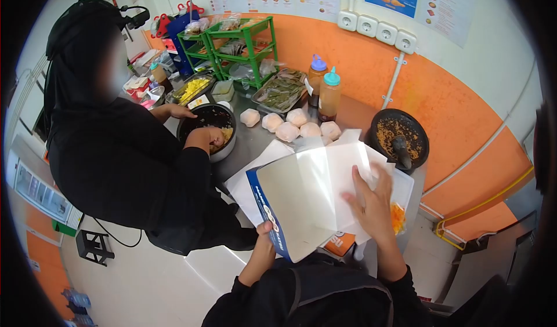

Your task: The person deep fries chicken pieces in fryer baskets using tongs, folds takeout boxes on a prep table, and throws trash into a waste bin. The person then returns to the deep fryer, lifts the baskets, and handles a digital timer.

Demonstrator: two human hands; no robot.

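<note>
An unfolded cardboard box (296, 202), white inside with a blue printed side, is tilted in front of me above the table edge. My left hand (264, 249) grips its blue side near the lower left corner. My right hand (371, 202) has its fingers spread beside the white flaps on the right, slightly blurred; whether it touches them is hard to tell. Beneath the box lie white sheets (275, 152) and part of an orange box (341, 243). A clear bag with orange contents (398, 218) is right of my right wrist.
At the left a co-worker (133, 170) has one hand inside a dark pot (231, 147). Several wrapped white balls (287, 131), two sauce bottles (329, 98), a leaf tray (281, 90) and a green rack (246, 51) stand behind. A stone mortar (425, 144) sits at the right.
</note>
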